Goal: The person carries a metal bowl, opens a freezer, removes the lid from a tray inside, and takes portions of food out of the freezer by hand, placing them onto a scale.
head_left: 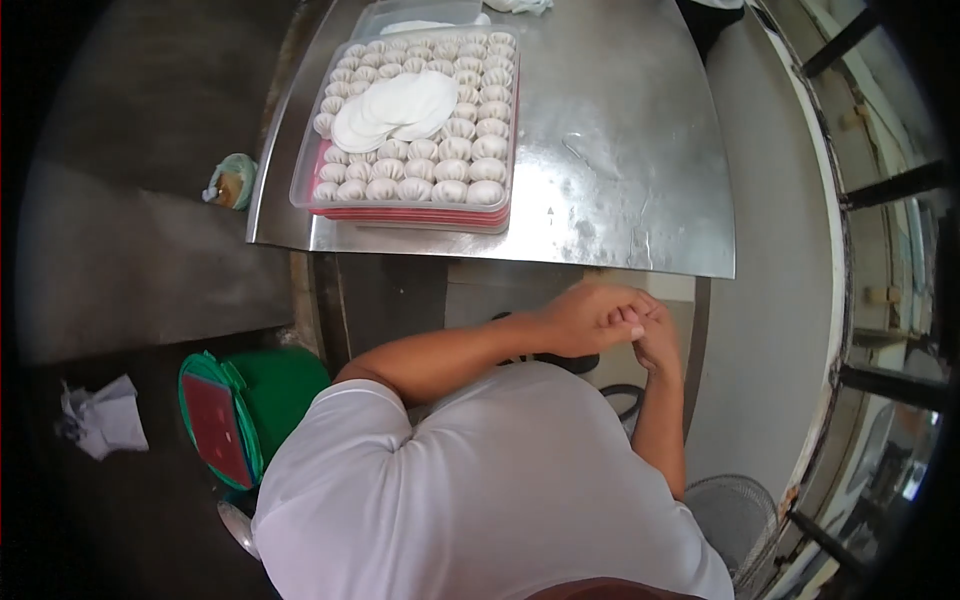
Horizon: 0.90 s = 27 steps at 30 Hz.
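Observation:
My left hand [588, 320] and my right hand [657, 338] meet in front of my chest, just off the near edge of the steel table. The left fingers are curled in. The right fingers are bent against them, and whatever lies between the two hands is hidden. Beyond them on the table stands a clear plastic tray [302, 178] filled with rows of pleated white dumplings [453, 170]. A loose pile of thin round dough wrappers [395, 107] lies on top of the dumplings. Red-edged trays [410, 217] are stacked beneath.
The steel table [620, 150] has wet streaks. A clear container [415, 13] with white rounds is at its far end. On the left are a green bag [232, 190], a green bin [280, 385] and white paper [108, 418]. Window bars [895, 185] run along the right.

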Motion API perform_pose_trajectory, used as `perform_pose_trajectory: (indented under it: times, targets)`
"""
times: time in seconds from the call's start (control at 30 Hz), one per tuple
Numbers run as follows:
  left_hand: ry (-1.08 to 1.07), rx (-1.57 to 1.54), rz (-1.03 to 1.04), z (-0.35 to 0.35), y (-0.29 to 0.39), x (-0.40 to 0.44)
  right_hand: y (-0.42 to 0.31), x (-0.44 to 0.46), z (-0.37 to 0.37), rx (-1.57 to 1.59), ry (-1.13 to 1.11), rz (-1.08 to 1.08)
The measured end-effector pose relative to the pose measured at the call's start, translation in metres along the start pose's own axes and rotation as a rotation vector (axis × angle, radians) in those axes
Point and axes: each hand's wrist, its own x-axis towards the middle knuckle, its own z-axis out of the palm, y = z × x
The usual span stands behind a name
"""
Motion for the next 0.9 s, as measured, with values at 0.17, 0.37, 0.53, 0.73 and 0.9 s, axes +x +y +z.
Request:
perform_pose_trajectory:
  times: [0.17, 0.37, 0.53, 0.73, 0.9]
  targets:
    - [-0.040, -0.048, -0.060, -0.036, -0.028, -0.035, 0.026, -0.013, 0.044, -0.092, 0.073, 0.107]
    - [-0.116, 0.025, 0.125, -0.027, -0.010, -0.056, 0.076, -0.041, 0.043, -0.015, 0.117, 0.017]
    - [-0.462, -0.010, 0.021, 0.016, -0.006, -0.063, 0.089, -0.101, 0.055, -0.077, 0.224, -0.056]
    - [-0.883, -0.051, -0.037, 0.110, -0.024, -0.065, 0.129, -0.215, 0.053, 0.280, 0.520, -0.125]
    - [-1.181, 0.022, -0.057, 0.195, 0.001, -0.108, 0.207, -0.305, 0.059, 0.415, 0.764, -0.194]
